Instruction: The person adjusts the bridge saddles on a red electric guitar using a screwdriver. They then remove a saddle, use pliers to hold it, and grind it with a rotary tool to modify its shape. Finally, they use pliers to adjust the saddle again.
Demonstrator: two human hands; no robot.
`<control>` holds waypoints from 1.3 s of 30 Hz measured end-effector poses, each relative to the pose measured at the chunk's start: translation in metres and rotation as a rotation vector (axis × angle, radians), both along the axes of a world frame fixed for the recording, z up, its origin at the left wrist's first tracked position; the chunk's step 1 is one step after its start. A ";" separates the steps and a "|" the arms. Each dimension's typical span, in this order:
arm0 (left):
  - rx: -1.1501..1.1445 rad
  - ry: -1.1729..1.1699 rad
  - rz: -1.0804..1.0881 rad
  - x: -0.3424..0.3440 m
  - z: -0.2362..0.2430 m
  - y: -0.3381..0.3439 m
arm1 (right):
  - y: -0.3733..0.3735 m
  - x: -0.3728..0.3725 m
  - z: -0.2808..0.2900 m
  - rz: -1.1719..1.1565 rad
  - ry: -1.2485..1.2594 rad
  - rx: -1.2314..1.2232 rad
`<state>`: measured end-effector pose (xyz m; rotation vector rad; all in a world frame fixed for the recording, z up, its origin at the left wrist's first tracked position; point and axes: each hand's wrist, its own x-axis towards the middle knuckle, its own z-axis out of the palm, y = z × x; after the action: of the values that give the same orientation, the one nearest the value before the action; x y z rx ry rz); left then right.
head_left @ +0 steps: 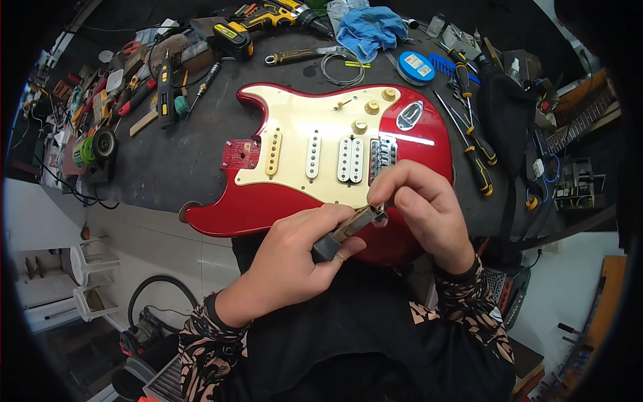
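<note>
Dark counter [161, 171] all around, crowded on the left and far sides. Nearest, left hand [291, 244] wrapped firmly around a narrow metal piece [353, 224] with a dark end, aslant above the near part of the red guitar body [248, 208]. Right hand [432, 214] curled at its upper tip; cannot tell that grip's exact hold. Likeliest trouble: a slip from fine fingertip work, with a chip in the glossy finish or a tumble over the near edge to the floor [171, 244]. Just beyond, cream pickguard [295, 151] and metal bridge [383, 161], perhaps liable to scratching from a hard tip swung low. Farther right, screwdriver [479, 171] near the body, a possible scrape if nudged. Farthest, yellow-and-black drill [278, 15], probably too distant for harm.
</note>
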<state>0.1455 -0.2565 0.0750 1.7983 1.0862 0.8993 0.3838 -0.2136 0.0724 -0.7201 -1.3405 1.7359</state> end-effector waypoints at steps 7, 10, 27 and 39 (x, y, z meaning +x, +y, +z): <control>0.170 0.073 0.006 -0.001 -0.009 0.003 | 0.003 -0.001 0.012 0.260 0.010 -0.159; 0.193 0.096 0.016 -0.003 -0.007 0.005 | 0.003 -0.003 0.011 0.232 0.028 -0.157; 0.044 0.023 0.027 -0.002 -0.001 0.003 | 0.018 -0.009 0.020 -0.339 -0.720 1.390; -0.132 -0.147 -0.014 0.003 0.001 -0.002 | 0.023 -0.014 0.025 -0.334 -0.757 1.489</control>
<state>0.1481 -0.2587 0.0757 1.6042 1.0146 0.9144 0.3699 -0.1907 0.0973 -0.5881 -2.2885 -0.1316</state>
